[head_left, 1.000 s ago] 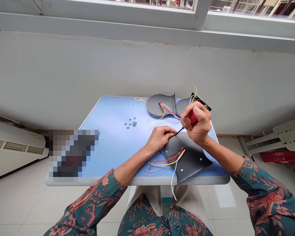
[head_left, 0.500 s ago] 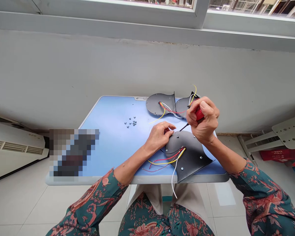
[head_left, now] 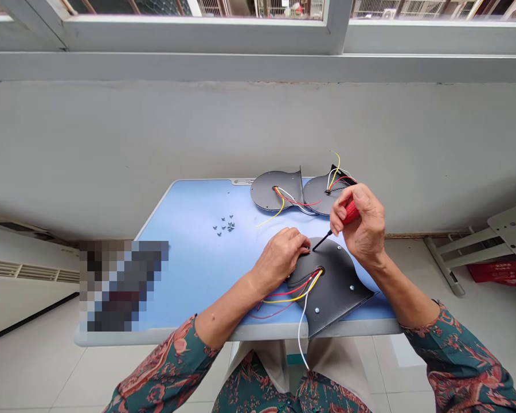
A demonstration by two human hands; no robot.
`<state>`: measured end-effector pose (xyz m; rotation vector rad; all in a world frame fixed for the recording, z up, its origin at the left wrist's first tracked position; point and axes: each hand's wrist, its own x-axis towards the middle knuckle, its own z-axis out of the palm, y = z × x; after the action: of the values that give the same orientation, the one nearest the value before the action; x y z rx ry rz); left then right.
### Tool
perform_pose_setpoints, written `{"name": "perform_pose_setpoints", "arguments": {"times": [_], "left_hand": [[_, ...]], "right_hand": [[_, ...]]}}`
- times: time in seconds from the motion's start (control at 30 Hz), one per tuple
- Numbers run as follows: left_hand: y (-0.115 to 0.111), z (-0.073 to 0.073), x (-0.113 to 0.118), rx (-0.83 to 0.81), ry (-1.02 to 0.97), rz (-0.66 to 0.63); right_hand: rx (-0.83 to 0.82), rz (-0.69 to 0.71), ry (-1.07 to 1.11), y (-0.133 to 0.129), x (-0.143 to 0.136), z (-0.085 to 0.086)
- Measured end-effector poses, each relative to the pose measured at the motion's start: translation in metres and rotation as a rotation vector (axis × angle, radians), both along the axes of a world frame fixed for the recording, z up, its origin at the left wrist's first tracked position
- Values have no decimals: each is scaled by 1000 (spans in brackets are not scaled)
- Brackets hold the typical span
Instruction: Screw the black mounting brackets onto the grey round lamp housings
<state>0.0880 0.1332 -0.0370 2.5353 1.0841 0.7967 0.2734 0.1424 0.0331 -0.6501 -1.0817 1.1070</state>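
A black curved metal plate (head_left: 335, 275) lies at the front right of the blue table, with several silver screws in it and red, yellow, white and black wires (head_left: 305, 291) coming from its middle hole. My right hand (head_left: 361, 221) is closed round the red handle of a screwdriver (head_left: 351, 213), whose dark shaft slants down to the plate's upper left part. Fingers bent together, my left hand (head_left: 284, 255) rests at the plate's upper left edge beside the tip; what its fingertips hold, if anything, is hidden.
Two more black plates with wires (head_left: 275, 198) lie at the table's back right edge. Several loose screws (head_left: 224, 225) are scattered left of them. A blurred dark object (head_left: 129, 287) is on the table's left side. Behind stands a wall (head_left: 155, 132) below a window.
The view has tilted up a little. My left fingers have moved over the plate's edge and curled in. The screwdriver tip now stands lower, over the plate's surface.
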Motion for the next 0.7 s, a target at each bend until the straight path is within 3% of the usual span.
{"name": "perform_pose_setpoints", "arguments": {"times": [0.2,0.27,0.33,0.4,0.53,0.6,0.7], "left_hand": [[-7,1,-2,77,107,16],[-7,0,-1,88,95,16],[-6,0,-1,80,2,15],[-4,1,-1,33,-154,15],[-1,6,-1,-153,-436,41],[-1,8,0,-220,-518,54],[-2,9,1,-259,-592,73]], "right_hand": [[-25,-95,-681,-20,24,6],[-87,-119,-819,-29,26,6],[-139,-105,-753,-37,26,4],[-124,-129,-550,-42,25,0],[51,-367,-213,-45,22,-4],[107,-459,-141,-46,21,-3],[142,-486,-113,-47,19,-2]]}}
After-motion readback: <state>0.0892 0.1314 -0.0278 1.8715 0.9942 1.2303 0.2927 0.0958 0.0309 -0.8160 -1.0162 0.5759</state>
